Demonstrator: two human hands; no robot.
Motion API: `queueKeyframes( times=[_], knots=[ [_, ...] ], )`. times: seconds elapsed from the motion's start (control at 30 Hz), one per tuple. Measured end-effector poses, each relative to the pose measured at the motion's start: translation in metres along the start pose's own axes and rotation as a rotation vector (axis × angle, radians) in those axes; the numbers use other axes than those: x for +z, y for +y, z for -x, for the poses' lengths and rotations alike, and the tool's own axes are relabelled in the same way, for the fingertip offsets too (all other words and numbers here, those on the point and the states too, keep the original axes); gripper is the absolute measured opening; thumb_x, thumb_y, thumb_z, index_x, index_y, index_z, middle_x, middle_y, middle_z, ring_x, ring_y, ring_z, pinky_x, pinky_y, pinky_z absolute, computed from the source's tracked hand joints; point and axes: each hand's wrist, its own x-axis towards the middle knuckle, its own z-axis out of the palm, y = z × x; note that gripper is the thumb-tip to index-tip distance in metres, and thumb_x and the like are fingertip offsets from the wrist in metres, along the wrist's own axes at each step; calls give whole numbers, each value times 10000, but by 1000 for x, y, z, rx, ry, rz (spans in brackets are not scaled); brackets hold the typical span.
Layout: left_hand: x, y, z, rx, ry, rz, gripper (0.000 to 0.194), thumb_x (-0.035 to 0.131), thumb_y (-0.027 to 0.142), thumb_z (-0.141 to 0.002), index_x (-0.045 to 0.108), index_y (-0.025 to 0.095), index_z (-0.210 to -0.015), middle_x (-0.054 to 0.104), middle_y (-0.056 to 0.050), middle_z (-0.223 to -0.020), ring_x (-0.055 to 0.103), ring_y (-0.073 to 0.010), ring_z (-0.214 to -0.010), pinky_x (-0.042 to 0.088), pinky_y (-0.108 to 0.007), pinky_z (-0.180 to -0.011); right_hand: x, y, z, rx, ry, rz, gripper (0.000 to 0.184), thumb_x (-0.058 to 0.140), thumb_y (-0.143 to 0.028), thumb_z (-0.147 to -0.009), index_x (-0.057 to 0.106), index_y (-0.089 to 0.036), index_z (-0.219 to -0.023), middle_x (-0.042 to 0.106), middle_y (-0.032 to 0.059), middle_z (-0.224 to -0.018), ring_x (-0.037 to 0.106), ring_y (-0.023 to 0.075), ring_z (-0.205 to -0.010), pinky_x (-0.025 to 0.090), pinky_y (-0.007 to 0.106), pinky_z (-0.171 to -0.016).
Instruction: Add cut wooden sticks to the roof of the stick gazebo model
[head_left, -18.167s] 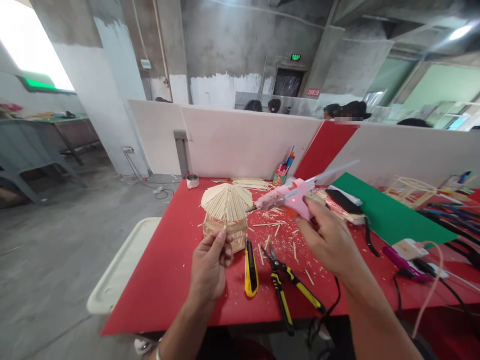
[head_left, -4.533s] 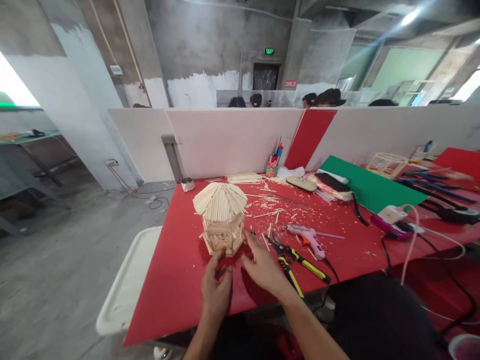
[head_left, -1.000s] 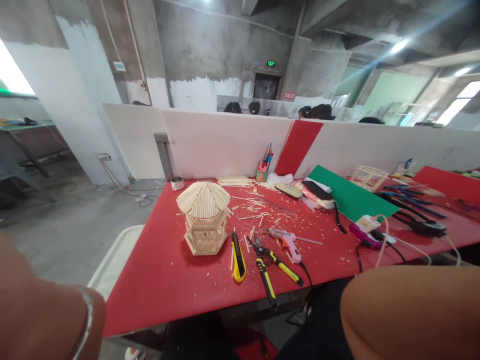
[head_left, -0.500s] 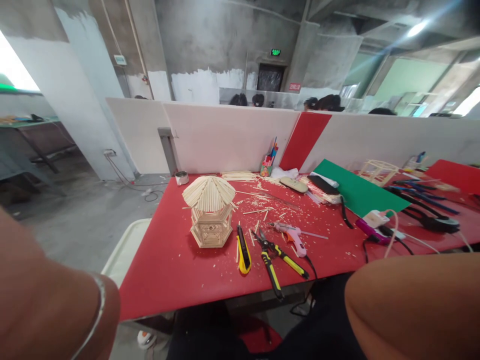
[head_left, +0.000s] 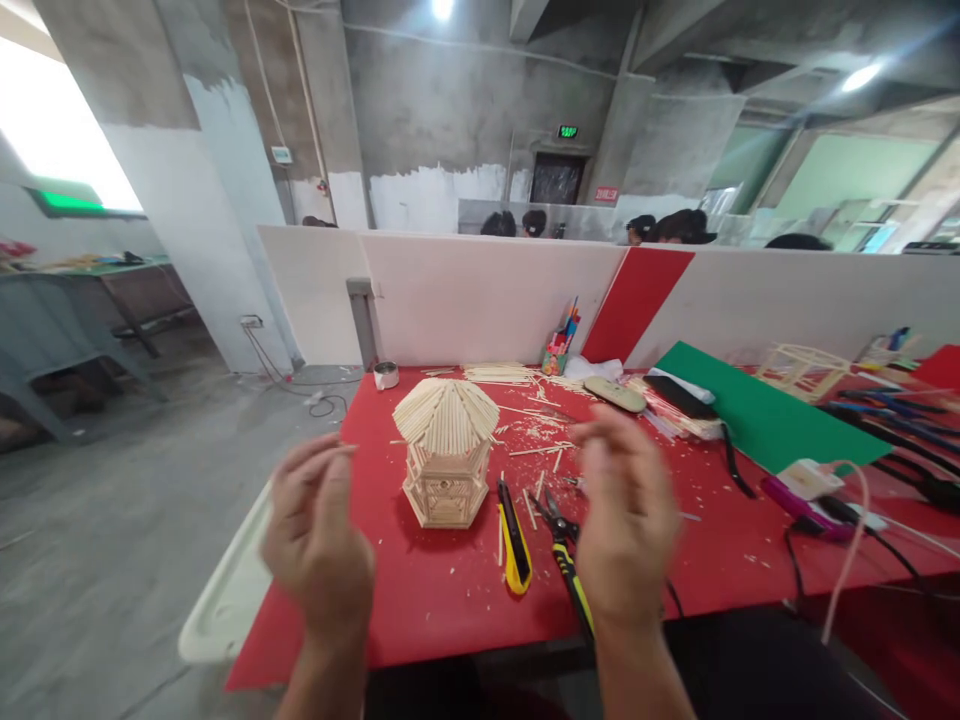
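Note:
A small hexagonal pavilion model made of thin wooden sticks, with a conical stick roof, stands upright on the red table. My left hand is raised in the air to its left, fingers loosely bent and nothing visible in them. On the other side, my right hand hovers with half-curled, slightly blurred fingers, also without a visible object. Neither hand touches the model. A yellow utility knife lies between the model and my right hand. Yellow-and-black pliers are partly hidden behind that hand, and the glue gun is mostly covered.
Loose sticks and scraps lie behind the model, near a tape roll and a pen cup. A green board and a power strip are at right. A white partition borders the table's back.
Both my hands have come down from close to the camera to either side of the model. The view has tilted up and shifted left. The model and tools stay in place.

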Motion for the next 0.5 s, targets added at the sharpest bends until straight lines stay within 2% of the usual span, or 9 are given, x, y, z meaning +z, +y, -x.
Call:
queueKeyframes(
  times=[0.07, 0.13, 0.27, 0.4, 0.5],
  knots=[
    [10, -22, 7, -33, -140, -79, 51, 648, 223, -787, 691, 199, -801, 633, -39, -983, 589, -204, -984, 441, -409, -934, 23, 13, 3, 109, -130, -42, 416, 471, -362, -916, 473, -234, -1312, 626, 83, -1121, 602, 203, -992, 508, 366, -824],
    [12, -37, 12, -42, -180, -106, 83, 636, 250, -800, 695, 214, -846, 620, -48, -1026, 579, -206, -1016, 443, -403, -939, 40, 26, 6, 179, -253, -41, 486, 475, -383, -906, 420, -223, -1362, 638, 87, -1113, 606, 207, -992, 498, 387, -855],
    [11, -50, 15, -92, -255, -128, 127, 608, 278, -830, 687, 220, -911, 613, -61, -1068, 571, -207, -1042, 454, -387, -920, 56, 43, 9, 192, -316, 25, 497, 455, -384, -909, 407, -220, -1376, 631, 88, -1142, 590, 208, -1024, 466, 409, -903],
    [11, -53, 17, -117, -345, -138, 151, 593, 286, -844, 686, 222, -945, 654, -61, -1027, 600, -204, -999, 463, -390, -909, 52, 35, 10, 190, -297, 34, 439, 482, -377, -892, 493, -216, -1300, 635, 93, -1130, 599, 218, -1006, 486, 405, -864],
    [9, -54, 19, -112, -353, -144, 153, 593, 286, -844, 691, 222, -943, 672, -60, -1026, 609, -207, -997, 465, -393, -914, 27, 12, 23, 115, -200, -57, 363, 507, -359, -880, 556, -223, -1214, 653, 85, -1060, 618, 220, -979, 503, 393, -838]
  ],
)
